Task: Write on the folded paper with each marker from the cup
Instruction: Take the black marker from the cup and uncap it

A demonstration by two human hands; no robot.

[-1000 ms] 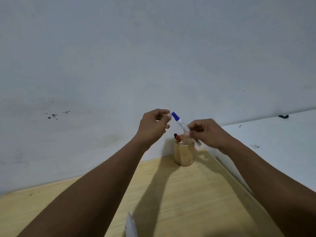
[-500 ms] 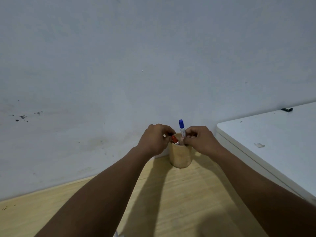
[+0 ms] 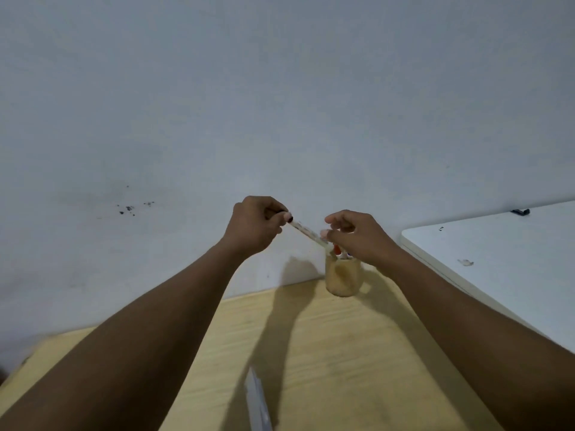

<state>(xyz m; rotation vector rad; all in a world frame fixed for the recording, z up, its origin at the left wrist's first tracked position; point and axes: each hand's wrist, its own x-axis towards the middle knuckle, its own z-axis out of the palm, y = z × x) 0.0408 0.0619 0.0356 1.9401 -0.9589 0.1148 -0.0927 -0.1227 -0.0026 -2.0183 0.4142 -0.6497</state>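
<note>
A wooden cup (image 3: 343,278) stands at the back of the wooden table (image 3: 326,353), near the wall. Inside it I see the red top of one marker (image 3: 337,250) and a bit of blue beside it. My left hand (image 3: 255,225) grips the dark-capped end of a white marker (image 3: 306,232), which slants down to the right toward the cup. My right hand (image 3: 357,236) pinches that marker's lower end just above the cup's rim. The folded paper (image 3: 256,399) shows as a white edge at the bottom of the view.
A grey wall (image 3: 280,119) with dark specks rises right behind the cup. A white table (image 3: 497,259) adjoins on the right, with a small black object (image 3: 520,211) at its far edge.
The blue marker held a second ago has gone into the cup. My left hand has drawn a dark-capped marker up and to the left out of the cup, and my right hand has taken its lower end.
</note>
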